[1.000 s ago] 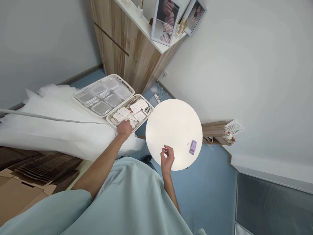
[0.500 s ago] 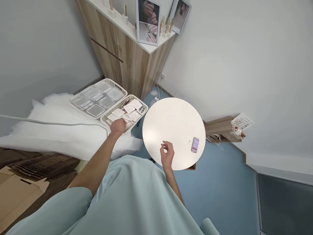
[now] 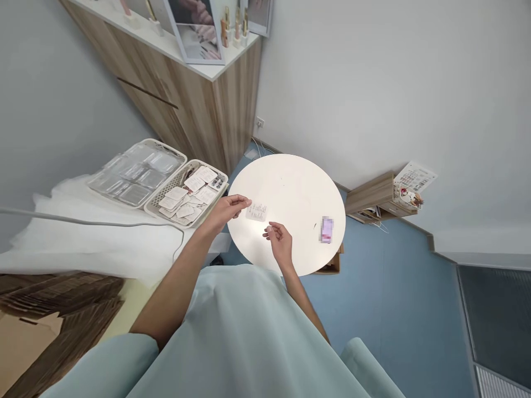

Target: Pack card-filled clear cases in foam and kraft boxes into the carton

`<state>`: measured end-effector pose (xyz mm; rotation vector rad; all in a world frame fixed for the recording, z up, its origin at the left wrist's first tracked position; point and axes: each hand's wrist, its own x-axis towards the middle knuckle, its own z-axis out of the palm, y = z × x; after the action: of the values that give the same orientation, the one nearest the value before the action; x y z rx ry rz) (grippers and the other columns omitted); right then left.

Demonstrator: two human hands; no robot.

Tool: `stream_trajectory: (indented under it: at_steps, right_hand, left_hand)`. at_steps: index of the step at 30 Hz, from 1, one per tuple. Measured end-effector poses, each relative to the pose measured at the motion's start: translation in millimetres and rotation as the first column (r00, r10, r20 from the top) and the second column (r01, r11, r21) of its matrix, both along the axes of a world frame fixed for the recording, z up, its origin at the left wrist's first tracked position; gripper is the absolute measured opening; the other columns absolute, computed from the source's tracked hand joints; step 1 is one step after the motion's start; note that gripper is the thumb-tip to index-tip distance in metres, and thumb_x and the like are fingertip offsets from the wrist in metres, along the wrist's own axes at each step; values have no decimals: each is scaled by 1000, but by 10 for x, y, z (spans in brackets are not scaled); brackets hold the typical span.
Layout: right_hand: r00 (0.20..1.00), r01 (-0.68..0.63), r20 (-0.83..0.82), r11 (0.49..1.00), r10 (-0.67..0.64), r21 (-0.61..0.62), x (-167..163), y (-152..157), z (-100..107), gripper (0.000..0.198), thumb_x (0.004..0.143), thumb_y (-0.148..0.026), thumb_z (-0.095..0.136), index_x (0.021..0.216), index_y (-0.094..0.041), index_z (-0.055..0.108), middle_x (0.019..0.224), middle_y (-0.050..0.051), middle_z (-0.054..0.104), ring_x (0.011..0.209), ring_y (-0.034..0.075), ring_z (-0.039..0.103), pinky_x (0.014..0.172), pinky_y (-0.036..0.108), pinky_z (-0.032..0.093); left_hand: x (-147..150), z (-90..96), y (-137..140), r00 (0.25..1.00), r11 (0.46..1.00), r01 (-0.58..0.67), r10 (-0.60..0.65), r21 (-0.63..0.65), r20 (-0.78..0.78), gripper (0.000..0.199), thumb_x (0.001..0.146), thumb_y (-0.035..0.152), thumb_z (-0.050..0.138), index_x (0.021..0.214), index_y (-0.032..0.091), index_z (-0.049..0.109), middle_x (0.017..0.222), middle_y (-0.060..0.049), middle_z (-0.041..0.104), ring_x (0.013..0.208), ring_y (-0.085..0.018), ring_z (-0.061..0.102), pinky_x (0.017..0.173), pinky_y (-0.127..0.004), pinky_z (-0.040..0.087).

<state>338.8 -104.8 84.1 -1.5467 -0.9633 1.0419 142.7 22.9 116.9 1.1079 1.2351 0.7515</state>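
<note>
Holding a small white packet over the near left part of the round white table, our left hand pinches the packet's left edge between thumb and fingertips, the arm stretched out from a pale green sleeve. We keep our right hand just beside and below the packet, apart from it, its fingers loosely curled and a little spread, thumb and forefinger close together with nothing between them that we can make out. We see printed lines on the packet's face, too small to read. On the right part of the table lies a small purple object, blurred, well apart from both hands. To our left a pale slotted basket holds a loose heap of similar white packets; touching it on the far side stands a second basket filled with clear plastic boxes. Both baskets rest on a white padded surface, across which a grey cable runs. Behind them stands a wooden cabinet, with framed pictures and small bottles on its white top. Flattened cardboard lies at the lower left
</note>
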Motion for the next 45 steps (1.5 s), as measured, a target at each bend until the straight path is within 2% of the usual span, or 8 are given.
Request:
stream_trajectory:
  at_steps: [9,18,23,26,30,36,40,45]
  right_hand:
    - [959,155,-231,986,-164,-55,295,-116,227,44,88,-61,85,102,-20,75,92,7,83,82,23,82,78,36,65]
    - [927,345,-173,938,-334,36,362,-211,356,46,93,-62,80,109,-19,78,104,12,87,74,22,82,72,37,66]
    - [951,305,-71,949,-299,78,414,-239,457,42,96,-58,79,116,-21,82,107,10,87,88,25,85,79,39,69]
    - [959,282,-45,955,-279,89,426,-244,483,41,97,-56,78,118,-22,83,106,8,86,93,26,85,82,41,70]
    - [956,293,-58,952,-289,87,370,-228,496,38,95,-55,81,115,-23,84,105,7,86,92,25,85,83,40,71]
    - [941,318,-140,947,-309,51,236,-182,530,36,91,-51,84,111,-22,83,99,7,85,87,25,84,75,37,66]
    - [934,272,-237,962,-265,-4,194,-171,520,37,86,-51,88,108,-22,84,96,6,85,82,24,84,72,36,64]
    - [928,232,-293,972,-229,-24,142,-186,490,38,83,-52,91,106,-23,83,97,6,85,80,23,84,70,34,62]
  left_hand:
    - [603,302,-158,978,984,179,-176,-20,108,50,72,67,93,89,23,77,72,0,62,64,-14,50,65,-31,43]
    - [883,352,-203,967,981,193,-188,-16,170,65,75,81,88,98,20,83,107,-12,83,80,-20,70,77,-35,55]
    - [864,346,-190,946,977,199,-172,-73,276,63,76,79,91,99,21,86,117,-12,81,86,-20,71,80,-34,56]
    - [828,302,-182,939,979,187,-154,-80,307,60,74,74,95,102,22,88,109,-10,80,83,-18,67,82,-35,57]
    - [774,241,-199,927,980,170,-124,-101,355,58,70,69,100,103,22,90,102,-8,79,83,-18,65,82,-35,57]
    - [638,258,-234,909,977,180,-120,-116,400,55,76,67,98,107,23,90,116,-12,82,102,-26,72,90,-40,59]
    - [560,244,-274,831,967,241,-158,-88,534,46,86,60,94,116,25,88,137,-13,79,125,-31,72,105,-43,57]
    - [541,124,-327,728,947,265,-73,-181,682,55,88,53,96,133,26,82,139,-14,80,121,-31,76,106,-46,57]
